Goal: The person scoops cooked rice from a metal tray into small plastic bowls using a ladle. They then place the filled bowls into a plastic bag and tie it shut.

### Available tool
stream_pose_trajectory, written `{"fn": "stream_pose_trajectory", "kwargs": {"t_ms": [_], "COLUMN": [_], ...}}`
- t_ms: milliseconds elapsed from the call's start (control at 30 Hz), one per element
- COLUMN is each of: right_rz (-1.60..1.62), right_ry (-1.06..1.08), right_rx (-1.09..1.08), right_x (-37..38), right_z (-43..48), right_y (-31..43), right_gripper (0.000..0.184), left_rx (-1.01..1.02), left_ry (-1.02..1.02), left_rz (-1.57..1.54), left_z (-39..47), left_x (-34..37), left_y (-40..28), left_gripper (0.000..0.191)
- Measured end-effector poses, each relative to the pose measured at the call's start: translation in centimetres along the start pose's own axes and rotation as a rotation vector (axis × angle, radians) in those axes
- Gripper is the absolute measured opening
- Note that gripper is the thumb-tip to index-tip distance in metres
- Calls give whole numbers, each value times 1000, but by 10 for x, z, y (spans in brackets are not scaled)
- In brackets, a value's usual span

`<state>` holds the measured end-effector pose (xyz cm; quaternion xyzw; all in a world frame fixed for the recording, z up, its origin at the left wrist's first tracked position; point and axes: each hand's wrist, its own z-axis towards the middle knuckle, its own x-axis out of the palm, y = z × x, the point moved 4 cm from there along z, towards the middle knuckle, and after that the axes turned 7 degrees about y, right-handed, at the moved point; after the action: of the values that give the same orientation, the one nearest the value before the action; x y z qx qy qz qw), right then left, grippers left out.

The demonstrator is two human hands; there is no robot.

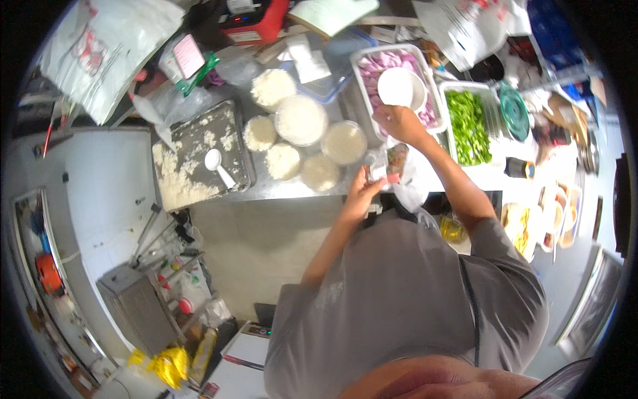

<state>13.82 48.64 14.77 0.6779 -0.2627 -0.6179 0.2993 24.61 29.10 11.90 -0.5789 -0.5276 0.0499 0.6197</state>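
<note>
My left hand [364, 192] holds a clear plastic bag [411, 182] at the front edge of the steel table. Brownish food [398, 158] shows inside the bag, and a small pinkish-red piece [393, 178] is by my fingertips. My right hand [401, 124] grips the near side of a white plastic bowl [396, 87], fingers partly hidden. That bowl is over a white basket [355, 65] of cut purple onions [371, 70]. To the right, a second white basket [445, 137] contains chopped green vegetables [466, 127].
Several round tubs of white grain-like food [300, 119] stand left of the bag. Beyond them a metal tray [199, 134] holds white crumbs and a white scoop [213, 159]. A teal lid [514, 110] is at right; a red device [259, 22] sits at the back.
</note>
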Motion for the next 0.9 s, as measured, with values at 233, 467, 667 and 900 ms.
{"fn": "stream_pose_trajectory", "kwargs": {"t_ms": [233,467,667,900], "right_rz": [-244,-580,-701,-713], "right_ry": [-4,103,195,197], "right_rx": [-382,-337,-344,-355], "right_x": [76,153,141,123], "right_z": [297,485,500,489], "right_y": [15,9,2,-10], "right_gripper": [23,19,19,21], "left_rx": [-130,-144,-181,-160], "left_ry": [-269,-279,-149,-117], "left_rz": [138,187,-39,48], "left_z": [-28,-29,-30,-21], "left_x": [-13,6,14,18], "left_y": [59,64,41,36], "left_gripper": [26,41,39,34]}}
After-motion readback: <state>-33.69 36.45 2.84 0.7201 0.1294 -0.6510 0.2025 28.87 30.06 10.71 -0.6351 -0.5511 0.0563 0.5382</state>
